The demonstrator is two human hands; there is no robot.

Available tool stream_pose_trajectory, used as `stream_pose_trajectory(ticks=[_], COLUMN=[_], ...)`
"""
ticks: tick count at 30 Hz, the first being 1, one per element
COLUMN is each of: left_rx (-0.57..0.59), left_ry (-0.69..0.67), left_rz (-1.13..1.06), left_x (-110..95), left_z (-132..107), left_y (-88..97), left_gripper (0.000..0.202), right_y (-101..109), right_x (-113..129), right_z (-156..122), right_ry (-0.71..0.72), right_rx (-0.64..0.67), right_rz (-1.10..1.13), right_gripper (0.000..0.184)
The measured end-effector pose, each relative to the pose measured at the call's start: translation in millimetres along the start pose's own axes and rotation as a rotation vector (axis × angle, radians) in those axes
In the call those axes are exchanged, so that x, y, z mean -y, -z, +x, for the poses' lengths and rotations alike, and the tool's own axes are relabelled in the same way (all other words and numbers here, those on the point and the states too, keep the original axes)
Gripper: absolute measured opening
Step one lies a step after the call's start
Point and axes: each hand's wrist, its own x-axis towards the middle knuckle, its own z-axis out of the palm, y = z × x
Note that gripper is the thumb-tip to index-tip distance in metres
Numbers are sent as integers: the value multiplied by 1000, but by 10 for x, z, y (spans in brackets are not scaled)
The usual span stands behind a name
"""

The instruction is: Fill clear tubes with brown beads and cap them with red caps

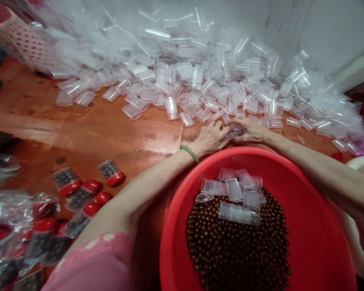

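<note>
Both my hands reach over the red basin (306, 226) to the near edge of a big heap of clear plastic containers (197, 72). My left hand (210, 137), with a green bead bracelet (189, 152) on its wrist, and my right hand (250, 130) meet with fingers curled around a few clear containers (235, 131) between them. The basin holds a mass of small dark brown beads (236, 246) with several empty clear containers (238, 194) lying on top.
Filled containers with red caps (111, 173) lie on the orange-brown floor (87, 129) at the left, beside crumpled plastic bags (9, 226). A pink perforated basket (18, 36) stands at the far left. A white rim (362, 161) shows at the right.
</note>
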Motion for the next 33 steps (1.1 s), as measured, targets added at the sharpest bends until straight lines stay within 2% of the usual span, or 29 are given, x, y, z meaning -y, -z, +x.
stream_pose_trajectory(ticks=[3,6,9,11,13,15,16,18,20,22,23,24,25,26,28,30,33], left_rx=[-37,-100,-209,-257,-229,-156,-104,-13,37,11,-31,-95,-119,-83,79,139,139], left_ry=[-16,-28,-66,-120,-180,-209,-224,-275,-341,-328,-246,-128,-15,91,267,331,328], left_rz=[-75,-165,-251,-292,-322,-403,-448,-544,-636,-679,-662,-606,-518,-427,-274,-184,-113], left_x=[89,55,-158,-377,-603,-775,-823,-818,-677,-436,-300,-168,-50,45,151,158,99], left_z=[123,170,6,-239,-536,-801,-899,-1003,-982,-855,-765,-664,-559,-456,-279,-150,-18], left_y=[166,576,1095,1339,1424,1380,1340,1286,1292,1308,1291,1244,1165,1054,773,486,205], left_gripper=[45,41,38,40,54,64,68,69,61,54,51,50,60,84,128,141,135], right_y=[197,565,983,1126,1084,903,799,650,638,731,786,829,850,845,766,643,488], right_x=[112,399,826,1114,1344,1486,1522,1525,1431,1228,1084,917,732,537,154,-165,-454], right_z=[34,-82,-386,-667,-955,-1199,-1291,-1400,-1391,-1260,-1155,-1031,-898,-764,-528,-362,-216], right_ry=[-60,-124,-55,38,25,34,57,54,32,-23,-81,-152,-213,-279,-471,-670,-751], right_rx=[19,8,-83,-71,74,161,159,164,185,197,169,88,3,-18,-15,-8,-42], right_rz=[149,278,245,139,162,220,210,156,118,90,66,12,-68,-124,-205,-250,-287], right_gripper=[54,57,59,51,36,40,48,76,91,80,70,73,88,105,129,148,150])
